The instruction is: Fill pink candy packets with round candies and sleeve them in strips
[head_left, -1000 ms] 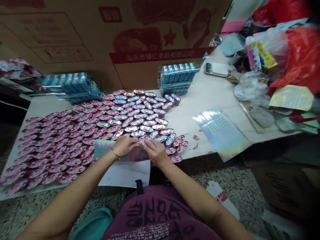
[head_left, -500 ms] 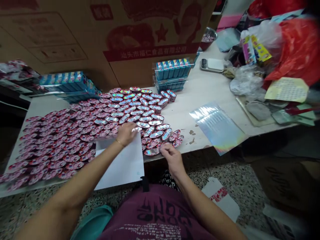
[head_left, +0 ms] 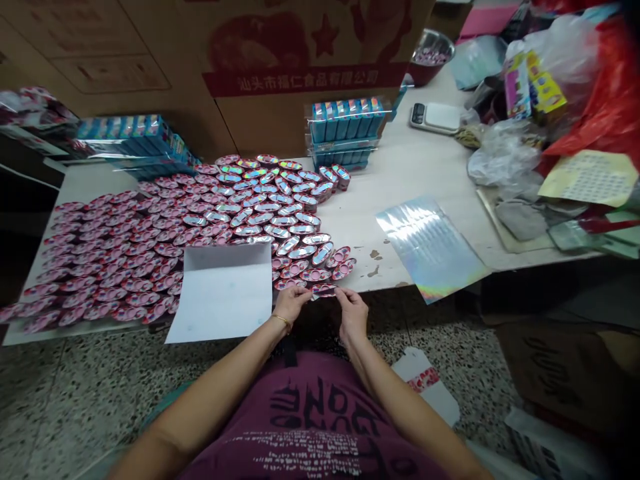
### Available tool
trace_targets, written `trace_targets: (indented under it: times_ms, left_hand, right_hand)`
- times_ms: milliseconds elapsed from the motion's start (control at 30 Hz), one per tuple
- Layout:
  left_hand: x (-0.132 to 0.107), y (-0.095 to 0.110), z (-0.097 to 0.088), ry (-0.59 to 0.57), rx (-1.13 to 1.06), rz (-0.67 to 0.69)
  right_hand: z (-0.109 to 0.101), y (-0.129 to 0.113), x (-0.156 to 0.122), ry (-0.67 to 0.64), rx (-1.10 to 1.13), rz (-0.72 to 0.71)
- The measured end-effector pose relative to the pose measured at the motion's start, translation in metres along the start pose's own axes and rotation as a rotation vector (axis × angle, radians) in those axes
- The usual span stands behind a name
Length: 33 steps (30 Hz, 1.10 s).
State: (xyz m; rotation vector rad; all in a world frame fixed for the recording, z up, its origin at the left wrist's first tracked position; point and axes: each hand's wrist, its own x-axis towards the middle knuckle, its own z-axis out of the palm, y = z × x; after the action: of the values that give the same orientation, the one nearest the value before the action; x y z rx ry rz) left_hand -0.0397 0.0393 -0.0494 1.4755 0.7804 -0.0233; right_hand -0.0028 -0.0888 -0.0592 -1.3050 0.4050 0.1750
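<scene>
My left hand (head_left: 291, 304) and my right hand (head_left: 353, 312) face each other at the table's front edge, fingertips pinched together. Between them stretches a small dark, shiny strip (head_left: 324, 291), apparently held at both ends. It lies over or just above a red-and-pink oval piece, which it partly hides. Many similar oval pieces (head_left: 114, 277) stand in close rows to the left. Several oval pieces with silvery strips on top (head_left: 303, 252) are packed just beyond my hands. A white paper sheet (head_left: 225, 293), creased near its top, lies left of my left hand and overhangs the edge.
Blue boxes in clear wrap (head_left: 345, 130) stand against a large carton (head_left: 290, 87), with another blue stack (head_left: 135, 143) further left. To the right lie a shiny holographic sheet (head_left: 433, 250), a small scale (head_left: 436, 118), a metal bowl (head_left: 433, 57) and plastic bags (head_left: 505, 160).
My left hand has come down and right from the paper's top edge to meet my right hand. My right hand stays near the front oval piece. The camera view has shifted slightly.
</scene>
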Motion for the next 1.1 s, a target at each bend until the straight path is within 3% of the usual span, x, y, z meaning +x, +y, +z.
trace_targets:
  times_ms: [100,233,433,700,867,1000,1100]
  left_hand:
    - [0.007,-0.012,0.006,0.058,0.121,0.073]
    - [0.012,-0.011,0.006,0.015,0.275,0.153]
    - [0.018,0.0,0.006,-0.034,0.74,0.513]
    - [0.028,-0.015,0.007,-0.028,1.104,0.738]
    - [0.029,-0.017,0.01,-0.057,1.224,0.745]
    - [0.021,-0.012,0.015,-0.053,1.225,0.644]
    - [0.015,0.0,-0.001,0.0,1.112,0.601]
  right_hand:
    - [-0.006,0.015,0.008,0.065,-0.055,-0.036]
    - [-0.013,0.026,0.011,0.055,-0.138,-0.091]
    - [-0.017,0.045,0.023,0.134,-0.293,-0.2]
    - [-0.016,0.049,0.031,0.137,-0.64,-0.391]
    - [-0.014,0.049,0.028,0.119,-0.718,-0.421]
    - [-0.012,0.045,0.028,0.132,-0.686,-0.371]
    - [-0.011,0.041,0.03,0.12,-0.599,-0.293]
